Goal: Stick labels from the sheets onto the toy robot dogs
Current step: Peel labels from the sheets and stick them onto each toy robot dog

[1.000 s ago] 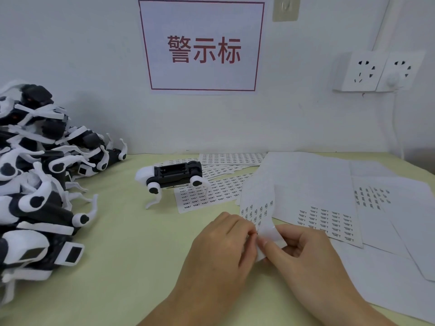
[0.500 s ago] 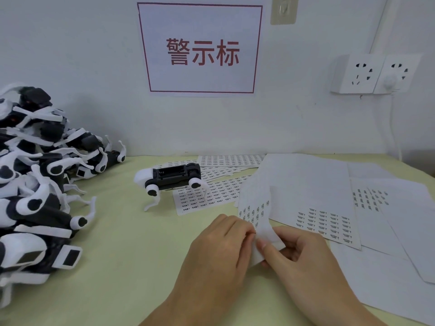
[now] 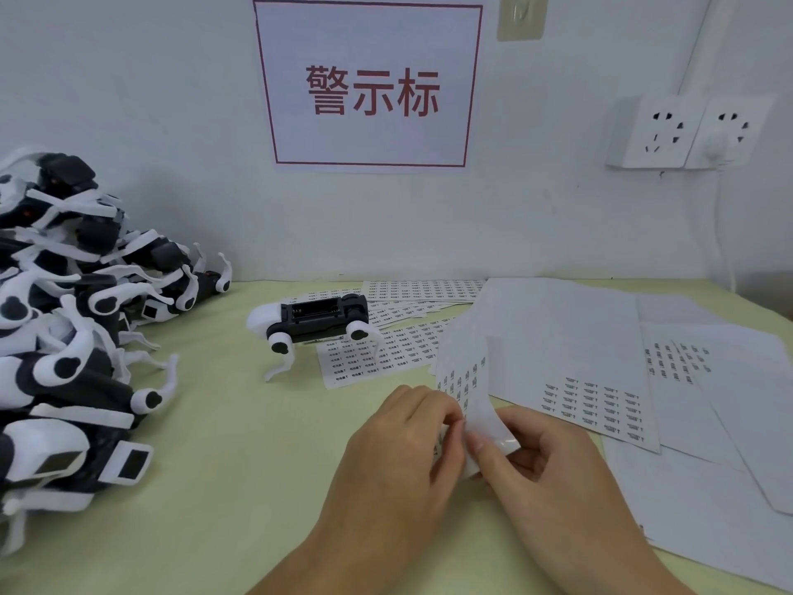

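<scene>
A white label sheet [image 3: 465,375] with small printed labels curls up from the table in front of me. My left hand [image 3: 403,448] and my right hand [image 3: 540,461] meet at its lower corner and pinch the paper between fingertips and thumbs. One black-and-white toy robot dog [image 3: 315,322] lies on its back behind them, apart from both hands, its battery bay facing up. A heap of several toy robot dogs [image 3: 64,319] fills the left side.
More label sheets [image 3: 386,350] lie under and right of the single dog, and large mostly blank sheets [image 3: 600,350] cover the right of the yellow-green table [image 3: 193,487]. A red-lettered sign [image 3: 369,85] and wall sockets [image 3: 686,131] are on the wall behind.
The hands stay together at the sheet's corner; the fingers shifted slightly and the curled corner bends a little more. The dogs have not moved.
</scene>
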Demonstrator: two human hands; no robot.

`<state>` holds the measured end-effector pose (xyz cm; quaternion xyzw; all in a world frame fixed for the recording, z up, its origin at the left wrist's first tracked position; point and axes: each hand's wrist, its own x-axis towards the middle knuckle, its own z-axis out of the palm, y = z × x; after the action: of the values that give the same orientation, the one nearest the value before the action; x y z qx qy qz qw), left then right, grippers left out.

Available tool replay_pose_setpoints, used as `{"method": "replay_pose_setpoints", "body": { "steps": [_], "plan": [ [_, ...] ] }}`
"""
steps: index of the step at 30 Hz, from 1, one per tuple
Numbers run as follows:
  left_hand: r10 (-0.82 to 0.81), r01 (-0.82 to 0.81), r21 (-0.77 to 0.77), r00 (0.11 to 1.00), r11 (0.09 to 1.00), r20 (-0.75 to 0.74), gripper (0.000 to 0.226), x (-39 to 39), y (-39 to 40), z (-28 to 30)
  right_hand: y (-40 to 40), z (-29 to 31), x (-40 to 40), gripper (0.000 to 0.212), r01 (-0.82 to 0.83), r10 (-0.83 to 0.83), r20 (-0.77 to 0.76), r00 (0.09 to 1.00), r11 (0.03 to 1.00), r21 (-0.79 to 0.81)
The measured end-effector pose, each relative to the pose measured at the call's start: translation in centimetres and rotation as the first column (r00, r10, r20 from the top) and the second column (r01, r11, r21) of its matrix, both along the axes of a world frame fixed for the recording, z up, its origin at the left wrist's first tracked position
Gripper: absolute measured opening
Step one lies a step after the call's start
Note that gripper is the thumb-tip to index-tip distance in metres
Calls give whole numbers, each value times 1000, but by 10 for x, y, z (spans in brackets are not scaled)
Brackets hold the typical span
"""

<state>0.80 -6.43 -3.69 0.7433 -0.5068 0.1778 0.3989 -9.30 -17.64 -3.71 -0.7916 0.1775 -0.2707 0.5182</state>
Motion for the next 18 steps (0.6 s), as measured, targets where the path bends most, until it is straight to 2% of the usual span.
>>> {"method": "replay_pose_setpoints", "body": {
  "steps": [6, 9, 13, 18],
  "plan": [
    [2, -2, 0, 1000, 1000, -2, 21, 0, 0, 0, -1, 0, -1, 12, -4, 4, 9, 1000, 1000, 1],
    [5, -5, -1, 999, 1000, -33, 21, 0, 0, 0, -2, -1, -2, 20, -5, 5, 5, 1000, 1000, 17],
    [36, -46, -45, 980, 998, -194, 10, 3, 0, 1, 0, 1, -3, 26, 37, -37, -8, 999, 999, 30],
    [114, -206, -150, 876, 967, -469, 28, 13, -2, 2, -4, 2, -4, 36, 182, -183, -19, 983, 983, -22]
  ]
}}
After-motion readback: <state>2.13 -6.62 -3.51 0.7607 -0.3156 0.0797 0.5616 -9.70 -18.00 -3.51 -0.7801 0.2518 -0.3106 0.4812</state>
